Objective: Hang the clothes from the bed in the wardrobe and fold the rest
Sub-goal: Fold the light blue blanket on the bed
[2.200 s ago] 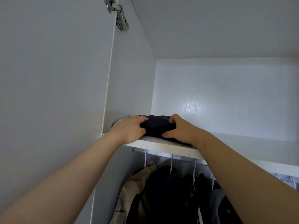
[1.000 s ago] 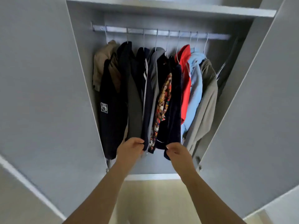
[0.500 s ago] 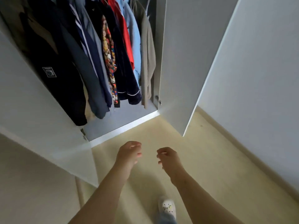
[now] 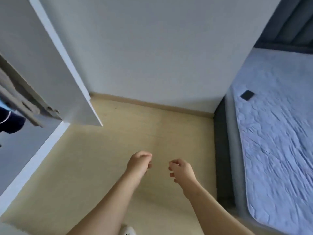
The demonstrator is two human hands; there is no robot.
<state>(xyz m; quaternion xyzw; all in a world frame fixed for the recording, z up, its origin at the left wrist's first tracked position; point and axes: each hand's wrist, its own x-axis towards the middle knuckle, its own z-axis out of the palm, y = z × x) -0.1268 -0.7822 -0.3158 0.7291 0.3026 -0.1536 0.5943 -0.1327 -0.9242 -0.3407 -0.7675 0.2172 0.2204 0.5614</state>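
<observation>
1. The person's 2 bare arms reach forward over the pale yellow floor (image 4: 101, 167).
2. The left hand (image 4: 138, 164) hangs in the air with its fingers loosely curled, holding nothing.
3. The right hand (image 4: 182, 170) is just beside it, a little nearer, its fingers also loosely curled and holding nothing; the 2 hands do not touch.
4. The wardrobe (image 4: 20, 146) stands at the left, its white door (image 4: 55, 65) swung open toward the far wall (image 4: 160, 48).
5. Inside it, at the far left edge, hangs the hem of 1 dark garment (image 4: 10, 122) with a thin white trim line.
6. The bed (image 4: 279, 133) lies along the right under a rumpled pale blue quilted cover.
7. On the far part of the cover lies 1 small flat dark object (image 4: 247, 95); I cannot tell what it is.
8. The tip of a white shoe (image 4: 127, 231) shows at the near edge, between the arms.
</observation>
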